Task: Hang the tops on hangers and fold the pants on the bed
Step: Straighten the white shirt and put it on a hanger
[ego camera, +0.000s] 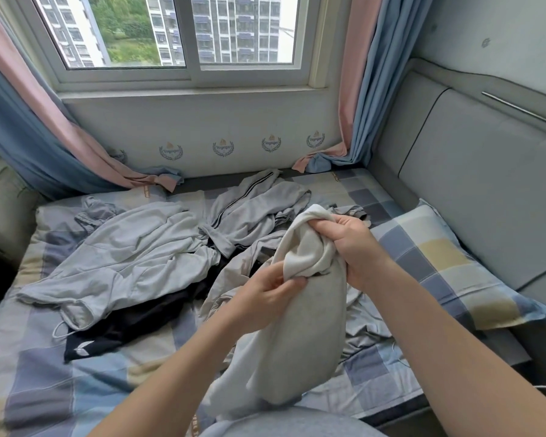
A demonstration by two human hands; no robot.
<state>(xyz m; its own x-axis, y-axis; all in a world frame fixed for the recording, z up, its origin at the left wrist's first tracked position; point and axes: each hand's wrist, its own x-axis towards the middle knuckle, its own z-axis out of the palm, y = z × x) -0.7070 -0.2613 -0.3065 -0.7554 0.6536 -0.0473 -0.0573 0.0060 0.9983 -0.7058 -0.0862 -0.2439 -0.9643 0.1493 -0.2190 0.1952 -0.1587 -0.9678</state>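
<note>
I hold a cream-white garment point(300, 326) up over the bed's near edge. My right hand point(350, 244) grips its bunched top, and my left hand point(265, 298) pinches a fold just below. A light grey hooded top point(114, 260) lies spread on the left of the checked bedsheet point(38, 383). Partly under that top lies a black garment point(130, 326) with a white logo. Grey pants with dark side stripes point(246, 209) lie crumpled further back, near the wall. More grey clothing point(363, 326) is beneath the held garment. No hanger is in view.
A checked pillow point(442, 263) rests at the right against the grey padded headboard point(473, 171). Pink and blue curtains point(44, 130) hang down on both sides of the window point(183, 33) and reach the mattress at the back.
</note>
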